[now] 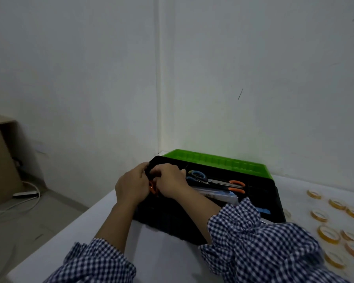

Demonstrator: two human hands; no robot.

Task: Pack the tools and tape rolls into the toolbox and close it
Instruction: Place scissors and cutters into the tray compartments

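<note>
Left grip (132, 186) and right grip (170, 181) are curled on an orange tool (152, 188) at the left end of the toolbox (172, 223), mid-frame, where it is best laid flat beside the scissors (211, 180) so that room is kept for the tape rolls (329, 240) at lower right on the counter (161, 262).

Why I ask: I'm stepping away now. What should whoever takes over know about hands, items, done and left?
Left hand and right hand: together at the left end of the black plastic toolbox, fingers curled about a small orange part; grip hidden.
Inside: blue-handled scissors, orange-handled scissors. Green lid open.
Left: the clear yellowish tape rolls on the white table, right of the box; then close it.
</note>
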